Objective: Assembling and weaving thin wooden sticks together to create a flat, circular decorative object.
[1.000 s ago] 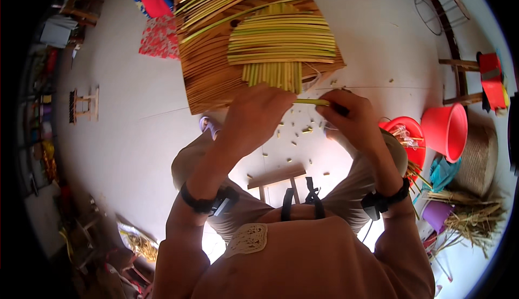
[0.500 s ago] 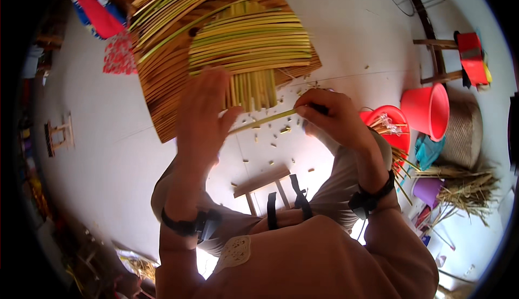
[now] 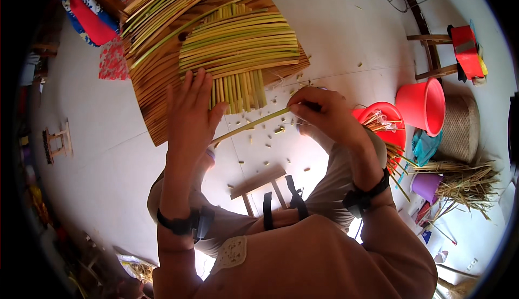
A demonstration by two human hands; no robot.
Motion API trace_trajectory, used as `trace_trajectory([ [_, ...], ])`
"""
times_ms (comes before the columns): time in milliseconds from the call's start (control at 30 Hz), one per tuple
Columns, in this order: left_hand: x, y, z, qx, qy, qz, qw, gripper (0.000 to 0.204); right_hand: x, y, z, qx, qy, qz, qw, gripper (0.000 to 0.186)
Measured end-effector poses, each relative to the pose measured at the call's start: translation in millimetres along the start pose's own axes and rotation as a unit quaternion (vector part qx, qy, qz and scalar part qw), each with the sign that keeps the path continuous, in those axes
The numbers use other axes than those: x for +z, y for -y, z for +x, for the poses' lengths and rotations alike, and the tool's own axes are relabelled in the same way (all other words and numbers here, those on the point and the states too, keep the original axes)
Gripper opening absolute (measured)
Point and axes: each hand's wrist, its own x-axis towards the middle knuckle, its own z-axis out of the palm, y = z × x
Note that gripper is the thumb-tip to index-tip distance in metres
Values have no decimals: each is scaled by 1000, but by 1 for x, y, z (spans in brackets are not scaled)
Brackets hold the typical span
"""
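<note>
My left hand is open, fingers extended over the wooden board, its fingertips at the near-left edge of the crosswise plant stalks; whether it presses on them I cannot tell. My right hand pinches one end of a long, thin yellow-green stalk, which slants down-left toward my left wrist, over the floor. On the board, the yellow-green stalks lie in rows across a shorter lengthwise layer, with loose longer stalks at the upper left.
At right stand red buckets, one holding sticks, a woven basket, a purple pot and straw. Cut bits litter the floor above a wooden piece between my legs. A small stool stands left.
My left hand has let go of the stalk, moved up-left onto the board and opened. My right hand still pinches the stalk, which now slants. The whole view has shifted leftward.
</note>
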Motion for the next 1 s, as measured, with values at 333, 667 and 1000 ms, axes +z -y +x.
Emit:
trace_trajectory([
  [333, -2, 1, 1, -6, 10, 0, 1000, 48, 4, -13, 6, 10, -24, 10, 1000, 14],
  [667, -2, 3, -3, -10, -49, -14, 999, 41, 10, -9, 13, -4, -2, -14, 1000, 16],
  [1000, 1, 5, -2, -5, -31, -49, 998, 41, 9, -4, 14, 35, -9, 43, 998, 15],
])
